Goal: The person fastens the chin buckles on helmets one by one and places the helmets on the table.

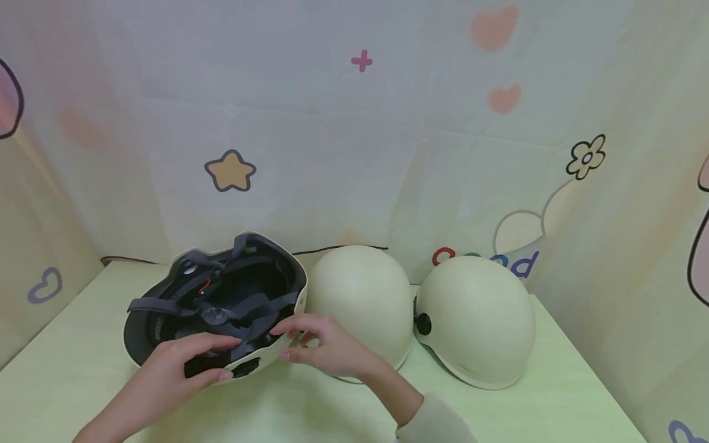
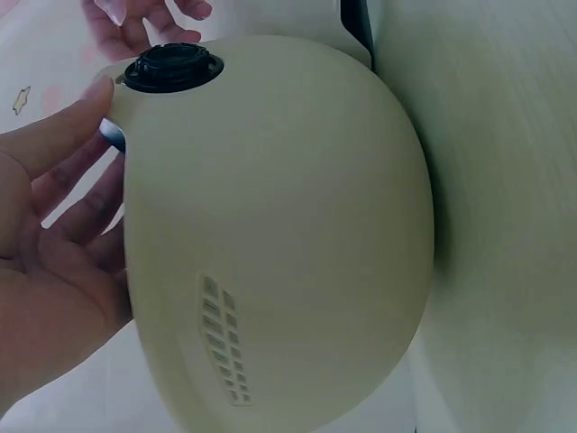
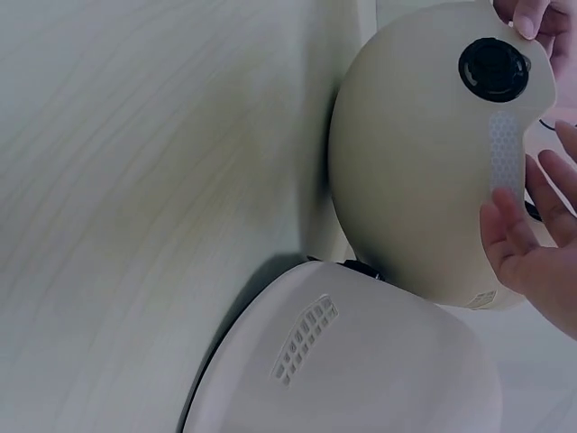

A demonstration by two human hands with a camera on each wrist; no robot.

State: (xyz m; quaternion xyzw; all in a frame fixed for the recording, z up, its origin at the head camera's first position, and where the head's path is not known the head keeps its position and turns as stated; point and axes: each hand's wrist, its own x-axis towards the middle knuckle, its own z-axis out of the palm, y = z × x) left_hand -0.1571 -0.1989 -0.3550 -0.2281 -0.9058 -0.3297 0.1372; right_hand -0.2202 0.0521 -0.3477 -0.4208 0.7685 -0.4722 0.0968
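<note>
An off-white helmet (image 2: 288, 198) lies upturned at the left of the table, its black lining (image 1: 260, 271) and dark chin straps (image 1: 157, 306) facing up in the head view. My left hand (image 1: 172, 372) grips its near rim, thumb outside beside a black round knob (image 2: 173, 68), fingers inside. Farther right along the same rim, my right hand (image 1: 329, 344) pinches the edge between thumb and fingers. In the right wrist view, that thumb lies at the lower end of a pale reflective strip (image 3: 505, 149) on the shell.
Two more off-white helmets stand dome up to the right: a middle one (image 1: 360, 295), close behind my right hand, and a right one (image 1: 476, 320) with a black knob on its side. A printed curtain (image 1: 332, 154) hangs behind the pale table (image 1: 565, 381).
</note>
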